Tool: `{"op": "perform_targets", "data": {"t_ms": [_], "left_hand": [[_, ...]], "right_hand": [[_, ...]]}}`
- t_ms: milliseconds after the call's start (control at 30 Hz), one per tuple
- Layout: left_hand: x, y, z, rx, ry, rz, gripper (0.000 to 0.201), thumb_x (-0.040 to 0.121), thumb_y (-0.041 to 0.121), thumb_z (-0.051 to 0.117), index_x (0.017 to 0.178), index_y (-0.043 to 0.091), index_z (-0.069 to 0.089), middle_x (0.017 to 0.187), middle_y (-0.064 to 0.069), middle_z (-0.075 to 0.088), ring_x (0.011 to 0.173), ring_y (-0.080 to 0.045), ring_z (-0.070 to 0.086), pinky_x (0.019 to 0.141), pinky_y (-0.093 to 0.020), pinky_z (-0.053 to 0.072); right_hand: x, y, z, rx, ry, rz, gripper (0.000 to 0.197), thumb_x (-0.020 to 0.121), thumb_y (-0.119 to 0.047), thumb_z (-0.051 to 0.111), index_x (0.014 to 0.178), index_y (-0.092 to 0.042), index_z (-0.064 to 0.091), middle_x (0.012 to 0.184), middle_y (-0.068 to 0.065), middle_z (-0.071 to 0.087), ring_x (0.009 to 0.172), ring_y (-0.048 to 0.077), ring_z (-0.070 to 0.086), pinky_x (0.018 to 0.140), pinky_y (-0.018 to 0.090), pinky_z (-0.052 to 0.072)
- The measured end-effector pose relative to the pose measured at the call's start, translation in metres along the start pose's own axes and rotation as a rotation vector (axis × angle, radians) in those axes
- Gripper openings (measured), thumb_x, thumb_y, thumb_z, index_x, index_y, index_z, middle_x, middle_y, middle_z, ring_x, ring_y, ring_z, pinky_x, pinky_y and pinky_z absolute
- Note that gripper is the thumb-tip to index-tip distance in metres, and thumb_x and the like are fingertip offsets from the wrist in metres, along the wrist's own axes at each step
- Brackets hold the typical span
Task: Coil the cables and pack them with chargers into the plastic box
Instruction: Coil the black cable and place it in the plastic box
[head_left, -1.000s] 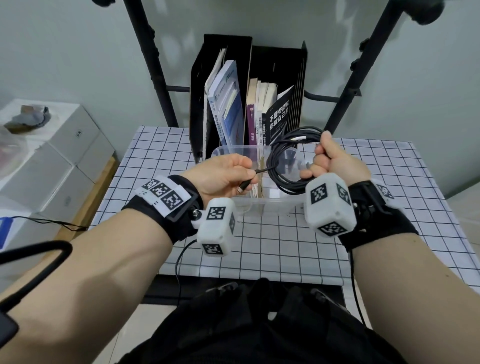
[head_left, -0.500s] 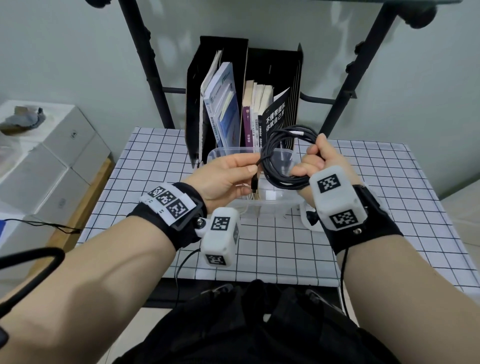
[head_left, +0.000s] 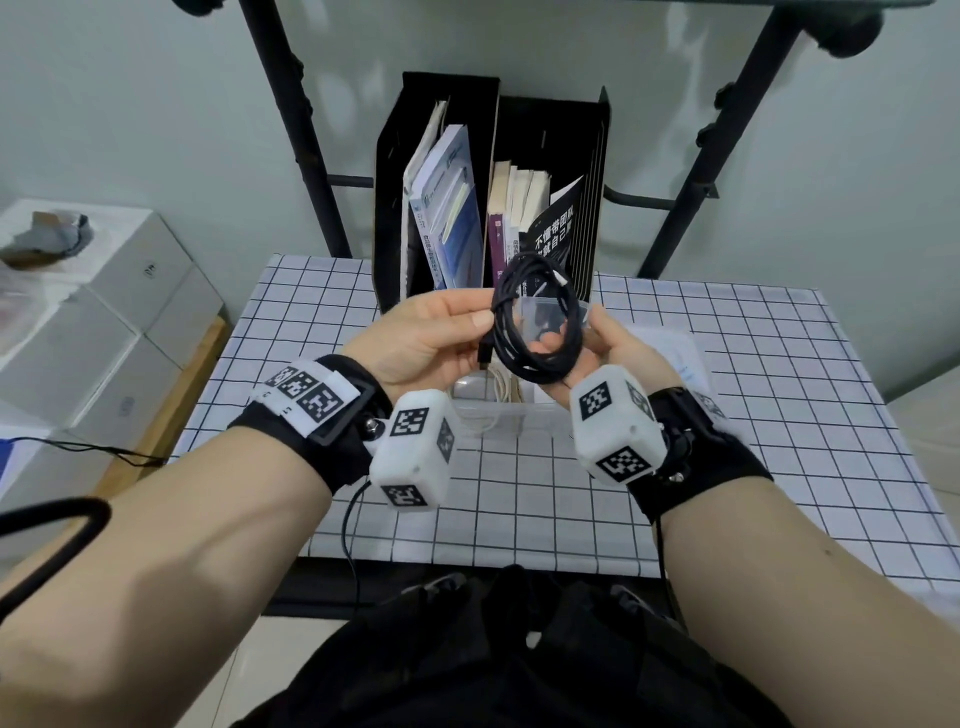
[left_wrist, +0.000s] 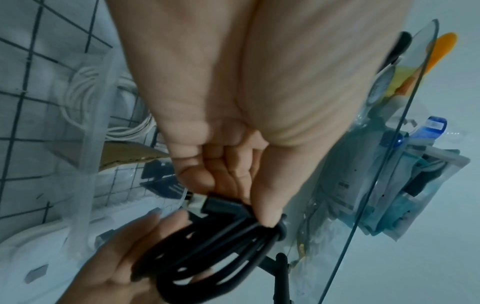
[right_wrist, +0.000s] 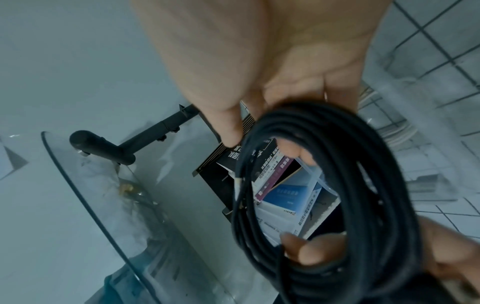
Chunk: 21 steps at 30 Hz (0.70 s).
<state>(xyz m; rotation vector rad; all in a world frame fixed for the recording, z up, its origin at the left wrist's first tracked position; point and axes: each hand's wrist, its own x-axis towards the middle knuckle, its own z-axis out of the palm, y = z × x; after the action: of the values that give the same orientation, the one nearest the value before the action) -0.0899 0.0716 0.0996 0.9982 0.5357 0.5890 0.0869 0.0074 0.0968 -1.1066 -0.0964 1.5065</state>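
Note:
A black cable (head_left: 537, 322) is wound into a coil and held in the air above the clear plastic box (head_left: 498, 421). My left hand (head_left: 480, 325) pinches the coil's left side together with the plug end (left_wrist: 207, 202). My right hand (head_left: 584, 332) holds the coil's right side, fingers through the loop (right_wrist: 293, 150) and thumb outside. In the right wrist view the coil (right_wrist: 363, 185) fills the frame. A coiled white cable (head_left: 498, 387) lies inside the box, also seen as white loops (left_wrist: 85, 98) through the box wall. No charger is clearly visible.
The box stands on a table with a checked cloth (head_left: 727, 441). A black file holder with books (head_left: 493, 208) stands just behind the box, between two black stand poles. A flat white piece (head_left: 670, 353) lies right of the box. White cartons (head_left: 104, 322) are stacked at the left.
My left hand carried the loose plug end over to the coil and now pinches it against the loops. My right hand shifted from a fist to fingers through the coil.

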Motion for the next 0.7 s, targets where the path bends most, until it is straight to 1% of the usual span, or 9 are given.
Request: {"op": "perform_targets", "data": {"t_ms": [100,167,200,333,433,500,567,600,700], "left_hand": [[0.0,0.005,-0.011,0.02,0.053,0.021,0.044,0.084,0.001,0.054,0.127,-0.006,0.052,0.11,-0.016,0.067,0.096,-0.023,0.064,0.093,-0.032,0.049],[0.002,0.005,-0.016,0.054,0.106,0.026,0.04,0.082,-0.001,0.057,0.122,-0.005,0.056,0.105,-0.015,0.07,0.094,-0.023,0.066,0.089,-0.033,0.053],[0.003,0.004,-0.017,0.086,0.153,0.025,0.038,0.083,-0.003,0.058,0.121,-0.005,0.057,0.103,-0.015,0.07,0.091,-0.022,0.067,0.084,-0.031,0.054],[0.006,-0.006,-0.021,0.344,0.307,-0.02,0.031,0.085,-0.009,0.057,0.113,0.002,0.062,0.098,-0.013,0.072,0.087,-0.019,0.069,0.072,-0.022,0.054],[0.011,-0.013,-0.025,0.512,0.333,-0.067,0.033,0.084,-0.007,0.061,0.116,0.0,0.061,0.1,-0.016,0.07,0.088,-0.02,0.067,0.082,-0.026,0.054],[0.016,-0.016,-0.027,0.63,0.356,-0.102,0.034,0.083,-0.002,0.065,0.117,0.004,0.063,0.094,-0.008,0.071,0.083,-0.014,0.066,0.089,-0.028,0.053],[0.02,-0.019,-0.027,0.772,0.394,-0.135,0.035,0.082,0.004,0.068,0.116,0.01,0.063,0.09,0.001,0.069,0.08,-0.008,0.064,0.086,-0.023,0.052],[0.022,-0.02,-0.026,0.838,0.41,-0.146,0.035,0.082,0.006,0.068,0.116,0.011,0.064,0.09,0.003,0.068,0.08,-0.007,0.064,0.084,-0.021,0.052],[0.029,-0.024,-0.025,1.003,0.416,-0.17,0.037,0.082,0.009,0.068,0.119,0.012,0.064,0.096,0.001,0.068,0.093,-0.012,0.064,0.096,-0.028,0.048]], "right_hand": [[-0.002,0.001,0.0,-0.069,-0.003,0.043,0.038,0.099,-0.038,0.044,0.116,-0.007,0.057,0.1,0.011,0.07,0.099,0.021,0.068,0.081,0.039,0.052],[0.0,0.001,-0.003,-0.159,0.045,0.029,0.047,0.098,-0.038,0.046,0.133,-0.007,0.048,0.131,0.012,0.058,0.12,0.024,0.056,0.097,0.042,0.047],[0.002,0.002,-0.003,-0.191,0.056,0.026,0.049,0.098,-0.038,0.045,0.136,-0.007,0.046,0.138,0.013,0.052,0.125,0.025,0.052,0.104,0.043,0.042],[0.003,0.004,0.0,-0.253,0.05,0.035,0.056,0.1,-0.041,0.036,0.142,-0.005,0.038,0.145,0.015,0.044,0.132,0.027,0.045,0.108,0.04,0.036],[0.008,0.006,0.0,-0.235,0.06,0.053,0.061,0.101,-0.047,0.029,0.143,-0.003,0.037,0.147,0.016,0.041,0.134,0.028,0.042,0.104,0.04,0.036],[0.011,0.007,-0.003,-0.235,0.069,0.061,0.065,0.1,-0.05,0.025,0.142,-0.002,0.037,0.147,0.016,0.041,0.134,0.029,0.041,0.104,0.041,0.036],[0.013,0.008,-0.005,-0.242,0.09,0.062,0.069,0.099,-0.053,0.024,0.142,-0.002,0.037,0.146,0.016,0.042,0.133,0.029,0.042,0.104,0.043,0.035],[0.014,0.009,-0.006,-0.242,0.098,0.065,0.07,0.098,-0.054,0.023,0.142,-0.002,0.037,0.147,0.016,0.041,0.133,0.029,0.041,0.106,0.044,0.035],[0.016,0.01,-0.007,-0.229,0.095,0.085,0.074,0.098,-0.057,0.02,0.143,-0.001,0.035,0.149,0.016,0.037,0.137,0.028,0.037,0.113,0.046,0.029]]}}
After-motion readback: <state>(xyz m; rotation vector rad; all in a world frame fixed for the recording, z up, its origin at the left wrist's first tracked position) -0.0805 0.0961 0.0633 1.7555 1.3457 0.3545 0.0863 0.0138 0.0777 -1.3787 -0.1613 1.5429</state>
